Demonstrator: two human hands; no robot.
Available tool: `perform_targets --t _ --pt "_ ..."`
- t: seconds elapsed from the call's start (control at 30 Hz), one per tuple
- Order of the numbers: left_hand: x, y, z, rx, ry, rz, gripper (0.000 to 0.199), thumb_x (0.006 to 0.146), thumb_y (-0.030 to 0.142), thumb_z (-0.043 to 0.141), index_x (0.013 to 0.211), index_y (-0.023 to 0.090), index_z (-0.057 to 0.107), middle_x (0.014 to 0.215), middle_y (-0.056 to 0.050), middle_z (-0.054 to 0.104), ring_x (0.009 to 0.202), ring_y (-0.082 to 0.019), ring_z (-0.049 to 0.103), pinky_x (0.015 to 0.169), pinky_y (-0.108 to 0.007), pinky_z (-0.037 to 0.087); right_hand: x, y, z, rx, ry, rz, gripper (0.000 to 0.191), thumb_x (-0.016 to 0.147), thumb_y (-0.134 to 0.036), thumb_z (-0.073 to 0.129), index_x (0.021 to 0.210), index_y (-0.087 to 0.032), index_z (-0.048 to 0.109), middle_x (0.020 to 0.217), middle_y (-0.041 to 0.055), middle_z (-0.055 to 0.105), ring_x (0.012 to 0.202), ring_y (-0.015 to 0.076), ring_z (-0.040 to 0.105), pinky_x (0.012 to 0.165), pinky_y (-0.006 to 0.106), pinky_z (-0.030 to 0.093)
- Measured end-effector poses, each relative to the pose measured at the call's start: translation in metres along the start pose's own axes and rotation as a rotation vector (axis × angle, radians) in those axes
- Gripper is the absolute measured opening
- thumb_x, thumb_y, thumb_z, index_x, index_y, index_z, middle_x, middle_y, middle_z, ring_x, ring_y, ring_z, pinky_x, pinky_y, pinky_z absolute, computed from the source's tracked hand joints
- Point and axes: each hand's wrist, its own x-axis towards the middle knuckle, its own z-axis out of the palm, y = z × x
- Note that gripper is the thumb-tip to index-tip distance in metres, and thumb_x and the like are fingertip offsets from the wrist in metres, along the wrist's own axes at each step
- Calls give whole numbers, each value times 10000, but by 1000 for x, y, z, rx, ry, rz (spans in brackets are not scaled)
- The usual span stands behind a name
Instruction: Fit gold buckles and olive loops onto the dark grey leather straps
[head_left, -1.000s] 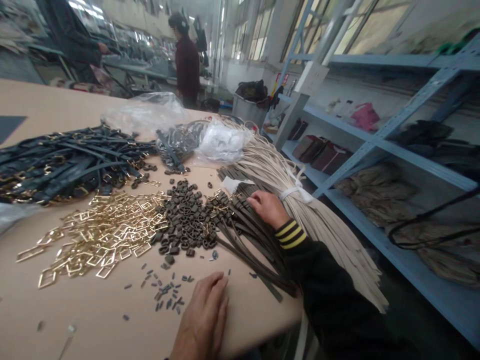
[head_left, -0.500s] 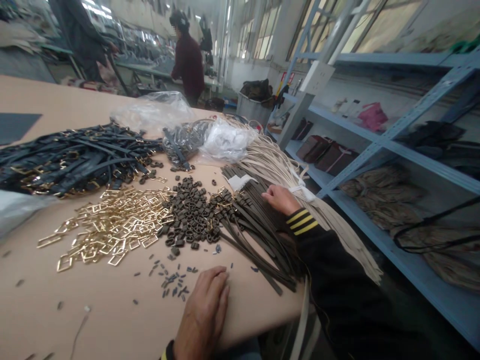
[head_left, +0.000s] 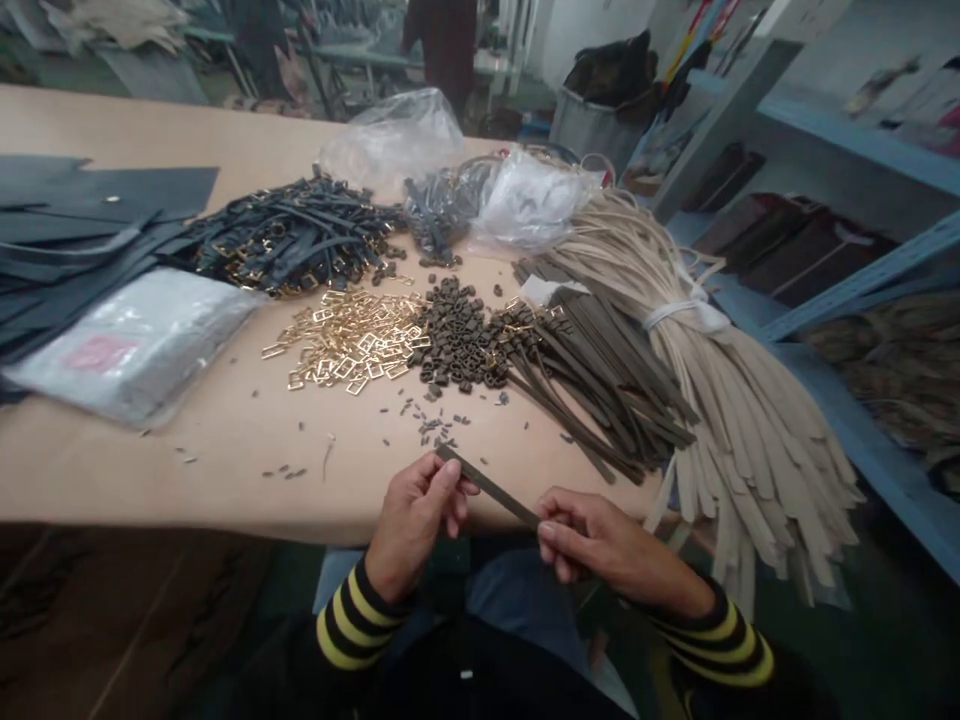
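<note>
- Our left hand (head_left: 415, 522) pinches one end of a dark strap (head_left: 487, 488), probably leather.
- Our right hand (head_left: 611, 550) closes on its other end, just over the tan worktable (head_left: 150, 470).
- Brass buckles (head_left: 349, 340) lie heaped beyond.

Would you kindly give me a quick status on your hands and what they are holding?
Left hand gripping one end of a dark olive strap. Right hand holding its other end. Pile of matching straps ahead on the table, apart from the hands.

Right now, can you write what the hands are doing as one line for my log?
left hand: holds dark strap | right hand: holds its other end | nearby: brass buckles, cream strap bundle
</note>
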Motion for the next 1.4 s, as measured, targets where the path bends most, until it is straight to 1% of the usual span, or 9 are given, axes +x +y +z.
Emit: perform_targets --t 0.13,0.23,0.4,0.57,0.63,0.77,0.87,1.27,1.4 --pt "-25 -19 -1 -24 -76 -136 253 705 351 554 619 120 498 468 41 494 358 -41 408 350 -156 340 15 7 34 232 -33 -73 242 763 -365 518 823 -137 465 694 -3 553 508 54 512 498 190 428" --pt "-37 -24 -1 -133 2 -163 246 719 353 541 638 130 474 479 50 481 367 -34 395 348 -145 320 21 8 49 301 -36 -59 210 744 -324 542 808 -143 455 668 -19 547 470 44 497 452 172 412" --pt "-41 -25 -5 -282 25 -231 279 676 355 598 613 142 429 459 72 428 360 -24 357 343 -140 280 22 12 54 328 -63 -56 191 736 -300 557 798 -135 483 682 -6 579 487 46 509 466 173 413" --pt "-41 -33 -2 -404 -99 -329 289 699 371 559 603 145 407 445 63 421 382 -39 383 390 -158 299 21 11 57 354 -97 -142 226 720 -335 580 757 -123 512 666 12 601 530 68 538 531 209 440" --pt "-42 -36 -2 -299 -56 -265 229 724 349 529 672 151 427 500 51 458 428 -61 428 442 -187 351 22 10 59 353 -97 -141 234 718 -343 579 749 -121 510 660 18 603 519 69 535 517 207 436" --pt "-47 -38 -6 255 167 115 72 759 231 496 763 160 502 706 -7 533 669 -119 516 653 -258 424 25 11 61 321 -33 -100 238 722 -347 566 787 -128 500 673 14 598 491 56 507 465 180 399" --pt "-53 -37 -10 514 68 314 151 819 194 403 849 158 547 820 -58 580 796 -150 541 744 -288 424 26 12 59 293 -5 -97 230 728 -340 552 817 -137 490 674 4 584 490 56 499 456 176 386" --pt "-54 -32 -9 726 136 454 67 791 106 426 756 154 456 796 -65 497 797 -169 480 728 -309 410 24 4 62 -107 96 -188 102 783 -198 459 796 -139 542 679 1 570 548 84 517 561 208 415" --pt "-52 -32 -9 713 81 442 77 794 95 400 772 162 431 804 -55 471 810 -169 452 740 -314 391 24 5 61 -183 112 -199 97 782 -174 460 778 -145 553 600 -18 541 547 91 512 573 210 405"
